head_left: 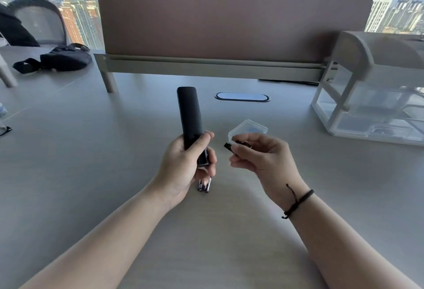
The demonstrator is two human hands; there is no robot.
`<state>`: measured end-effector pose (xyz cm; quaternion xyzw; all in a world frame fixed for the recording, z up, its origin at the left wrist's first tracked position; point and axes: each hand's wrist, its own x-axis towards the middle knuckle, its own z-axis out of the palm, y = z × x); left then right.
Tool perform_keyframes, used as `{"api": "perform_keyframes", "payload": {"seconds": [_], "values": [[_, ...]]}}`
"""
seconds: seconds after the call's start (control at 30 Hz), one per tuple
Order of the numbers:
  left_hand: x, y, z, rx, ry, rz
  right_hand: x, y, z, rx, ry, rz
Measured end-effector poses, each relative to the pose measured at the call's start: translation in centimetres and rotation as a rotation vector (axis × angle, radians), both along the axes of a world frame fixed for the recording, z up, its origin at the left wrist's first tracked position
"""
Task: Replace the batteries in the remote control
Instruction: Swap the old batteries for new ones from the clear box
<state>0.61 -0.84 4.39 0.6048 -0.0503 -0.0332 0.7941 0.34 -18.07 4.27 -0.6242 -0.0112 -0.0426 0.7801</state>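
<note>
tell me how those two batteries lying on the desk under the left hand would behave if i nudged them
The batteries look like small smooth cylinders lying on their sides on the flat desk, so a sideways nudge would probably send them rolling. They seem light for their size and likely stiff. Their metallic skin may be a bit slippery to pinch, and nothing next to them would stop a roll.

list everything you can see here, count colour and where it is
remote control: 1, black, held upright in left hand
batteries: 2, dark with silver ends, on desk under left hand
small dark piece: 1, black, pinched in right hand
clear plastic case: 1, transparent, on desk behind right hand
desk: 1, pale grey
divider panel: 1, brown, back of desk
cable port: 1, oval, desk centre
drawer organiser: 1, white and clear, far right
bag: 1, black, far left
chair: 1, grey mesh, far left
bracelet: 1, black, right wrist
left hand: 1, grips remote
right hand: 1, pinches piece
</note>
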Motion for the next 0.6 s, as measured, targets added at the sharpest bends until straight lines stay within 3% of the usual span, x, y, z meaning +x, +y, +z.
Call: {"api": "perform_keyframes", "payload": {"seconds": [0.1, 0.27, 0.6], "values": [[0.0, 0.1, -0.1, 0.050, -0.038, 0.000, -0.4, 0.0, 0.5, 0.118, 0.014, 0.065], [-0.7, -0.1, -0.1, 0.098, -0.089, -0.081, -1.1, 0.8, 0.5, 0.106, 0.010, 0.123], [-1.3, 0.7, 0.9, -0.087, 0.070, -0.317, -1.4, 0.9, 0.9, 0.268, 0.098, 0.217]]}}
